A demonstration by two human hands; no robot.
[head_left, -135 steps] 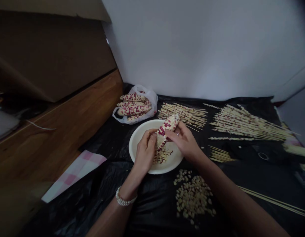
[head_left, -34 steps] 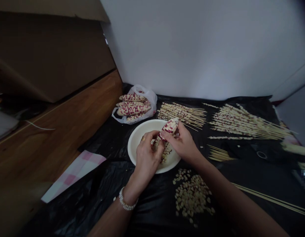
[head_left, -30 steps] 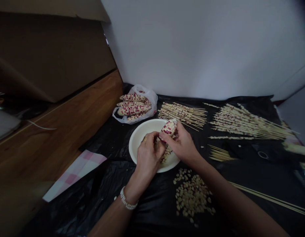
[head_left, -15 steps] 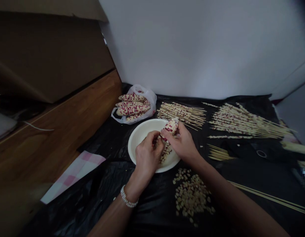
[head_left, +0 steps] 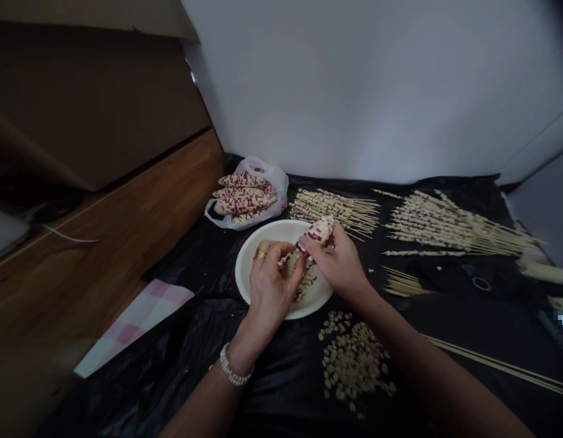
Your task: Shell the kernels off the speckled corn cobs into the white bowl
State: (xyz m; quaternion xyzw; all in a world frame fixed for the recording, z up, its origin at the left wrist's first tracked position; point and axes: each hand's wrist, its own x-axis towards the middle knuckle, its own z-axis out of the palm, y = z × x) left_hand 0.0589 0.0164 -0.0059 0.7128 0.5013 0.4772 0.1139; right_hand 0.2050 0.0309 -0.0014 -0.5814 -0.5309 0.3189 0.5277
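Note:
My right hand (head_left: 338, 258) is wrapped round a corn cob (head_left: 320, 231) with white and dark red kernels, tilted over a white bowl (head_left: 247, 258). My left hand (head_left: 272, 274), with a gold ring, has its curled index finger and thumb at the lower end of the same corn cob. A gap shows between that thumb and finger. Loose kernels (head_left: 306, 283) lie in the bowl under my hands. What the left fingertips press on is partly hidden.
Behind the bowl, a plastic bag (head_left: 276, 176) holds several whole cobs (head_left: 245, 204). Skewers threaded with kernels lie in two piles, one nearer (head_left: 327, 207) and one to the right (head_left: 427, 222). Bare skewers (head_left: 404, 281) and a kernel heap (head_left: 357, 362) rest on black plastic sheeting (head_left: 281, 377).
The left fingers have uncurled somewhat and the gap between thumb and index finger is wider, with the ring now showing. The right hand and corn cob have shifted slightly right.

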